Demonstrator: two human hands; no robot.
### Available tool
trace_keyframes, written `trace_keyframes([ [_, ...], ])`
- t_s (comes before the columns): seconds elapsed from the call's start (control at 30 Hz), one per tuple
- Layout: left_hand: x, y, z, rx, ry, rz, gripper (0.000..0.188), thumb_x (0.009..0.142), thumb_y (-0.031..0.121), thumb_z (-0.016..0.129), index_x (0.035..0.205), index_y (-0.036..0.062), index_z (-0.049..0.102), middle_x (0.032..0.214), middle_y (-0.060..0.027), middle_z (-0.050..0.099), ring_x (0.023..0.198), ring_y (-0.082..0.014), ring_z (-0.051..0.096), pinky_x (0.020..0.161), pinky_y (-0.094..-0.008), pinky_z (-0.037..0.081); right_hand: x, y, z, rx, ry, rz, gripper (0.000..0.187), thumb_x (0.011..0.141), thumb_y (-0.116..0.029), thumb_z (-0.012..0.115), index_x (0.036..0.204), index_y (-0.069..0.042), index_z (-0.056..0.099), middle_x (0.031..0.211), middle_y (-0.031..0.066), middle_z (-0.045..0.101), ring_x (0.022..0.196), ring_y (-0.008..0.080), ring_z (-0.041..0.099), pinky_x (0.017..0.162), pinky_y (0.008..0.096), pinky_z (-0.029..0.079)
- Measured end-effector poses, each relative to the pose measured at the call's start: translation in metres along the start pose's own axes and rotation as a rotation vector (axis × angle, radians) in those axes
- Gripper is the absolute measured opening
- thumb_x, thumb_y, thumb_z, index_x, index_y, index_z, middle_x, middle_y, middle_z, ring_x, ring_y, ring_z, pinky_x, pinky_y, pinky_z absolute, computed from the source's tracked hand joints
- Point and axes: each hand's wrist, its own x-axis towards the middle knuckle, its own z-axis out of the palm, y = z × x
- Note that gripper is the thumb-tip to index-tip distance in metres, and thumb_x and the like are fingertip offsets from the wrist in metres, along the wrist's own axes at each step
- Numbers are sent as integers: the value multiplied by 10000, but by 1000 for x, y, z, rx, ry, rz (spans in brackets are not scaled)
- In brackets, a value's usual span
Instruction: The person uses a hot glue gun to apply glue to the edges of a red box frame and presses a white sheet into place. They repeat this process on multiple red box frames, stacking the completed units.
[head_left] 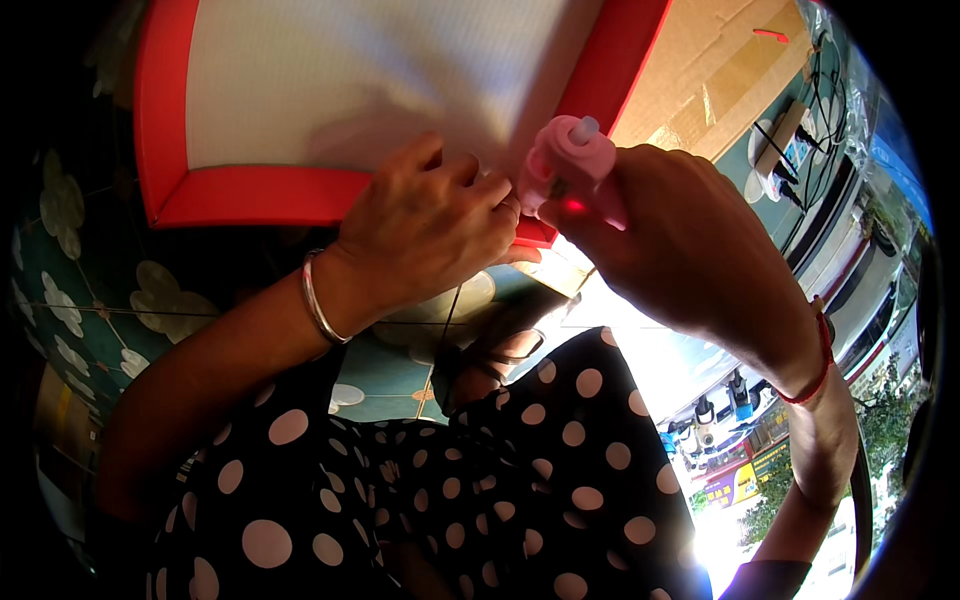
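Note:
A shallow box or frame with a white inner panel and a broad red rim (265, 195) fills the upper middle. My left hand (425, 215) grips its near right corner, fingers curled over the rim and one finger stretched along the outer side. In my right hand (670, 230) is a pink hot glue gun (572, 165), a translucent glue stick poking out of its back end. A small red light glows on the gun. Its nozzle is hidden, so I cannot tell whether it touches the corner beside my left fingers.
Brown cardboard (690, 75) with tape lies beyond the box on the right. Farther right are a white power strip (782, 150) and black cables. My lap, in black cloth with pale dots (450, 490), is below my hands. Green patterned tiles (75, 290) cover the floor at left.

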Motion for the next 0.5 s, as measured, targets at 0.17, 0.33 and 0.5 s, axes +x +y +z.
trace_keyframes([
  [0.17,1,1,-1,12,-8,-4,416,647,496,729,822,122,679,817,79,592,633,-106,536,659,-285,403,-2,3,5,14,44,-62,217,932,-263,505,987,-71,588,746,154,644,694,365,611,659,426,471],
  [0.33,1,1,1,32,-4,-1,423,637,500,732,827,125,682,826,81,597,631,-104,533,657,-281,400,-1,4,5,6,35,-43,204,923,-251,515,984,-73,592,749,154,647,698,362,615,667,424,476],
  [0.5,1,1,5,-28,81,16,324,724,423,663,623,120,613,650,16,523,606,-135,540,617,-300,382,-1,0,-1,-51,-4,-20,209,923,-243,510,1009,-73,598,788,167,653,722,357,627,689,420,485],
])
